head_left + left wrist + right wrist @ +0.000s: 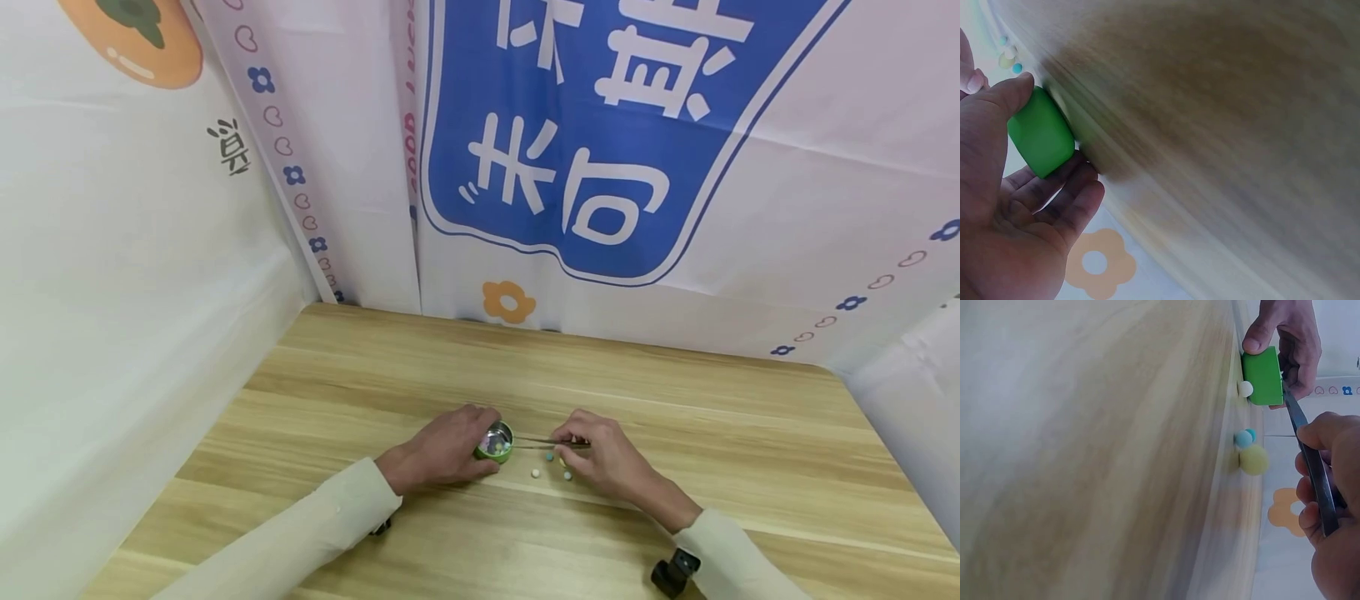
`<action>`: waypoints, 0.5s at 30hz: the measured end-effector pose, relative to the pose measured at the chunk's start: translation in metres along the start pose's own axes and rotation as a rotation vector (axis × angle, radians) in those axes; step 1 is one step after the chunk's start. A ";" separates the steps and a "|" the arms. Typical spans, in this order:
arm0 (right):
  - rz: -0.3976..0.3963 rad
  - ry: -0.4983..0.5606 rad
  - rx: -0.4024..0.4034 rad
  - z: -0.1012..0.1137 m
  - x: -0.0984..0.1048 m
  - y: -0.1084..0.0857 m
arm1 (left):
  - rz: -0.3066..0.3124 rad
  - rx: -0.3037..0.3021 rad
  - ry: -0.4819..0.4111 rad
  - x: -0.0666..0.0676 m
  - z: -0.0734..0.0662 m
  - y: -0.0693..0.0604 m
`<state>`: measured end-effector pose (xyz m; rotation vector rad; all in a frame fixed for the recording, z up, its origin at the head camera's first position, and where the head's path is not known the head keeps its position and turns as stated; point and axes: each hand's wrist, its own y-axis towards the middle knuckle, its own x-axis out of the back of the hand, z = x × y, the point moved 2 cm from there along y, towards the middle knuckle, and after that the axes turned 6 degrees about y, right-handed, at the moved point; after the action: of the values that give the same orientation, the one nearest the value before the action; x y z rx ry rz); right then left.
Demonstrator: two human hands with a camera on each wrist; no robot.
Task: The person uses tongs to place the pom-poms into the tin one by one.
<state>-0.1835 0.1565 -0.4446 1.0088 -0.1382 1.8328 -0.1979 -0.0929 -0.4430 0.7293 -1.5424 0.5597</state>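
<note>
My left hand [450,448] holds a small green round tin [1041,134] on the table, thumb on the near side and fingers on the far side. In the head view the tin has no lid on, and its silvery inside holds small pale and coloured bits. My right hand [613,460] pinches metal tweezers [1315,475], their tips pointing left at the tin's rim. Whether the tips grip anything cannot be made out. Between the hands lie small balls: a white one [1245,389], a light blue one [1244,439], a teal one [549,457] and a larger yellow one [1254,460].
The wood-grain table [360,367] reaches back to a printed cloth [360,250] hanging behind it. Another white cloth [150,250] hangs along the left side. A black wrist camera [675,572] sits at the right sleeve.
</note>
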 end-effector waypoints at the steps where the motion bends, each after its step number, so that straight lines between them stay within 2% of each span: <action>1: -0.003 -0.001 0.002 0.000 0.000 0.000 | 0.000 0.000 0.001 0.000 0.000 0.000; 15: -0.012 -0.023 0.004 -0.002 0.004 -0.003 | 0.005 0.000 -0.007 0.000 0.000 0.001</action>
<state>-0.1831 0.1623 -0.4441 1.0319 -0.1424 1.8120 -0.1986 -0.0921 -0.4425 0.7280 -1.5515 0.5612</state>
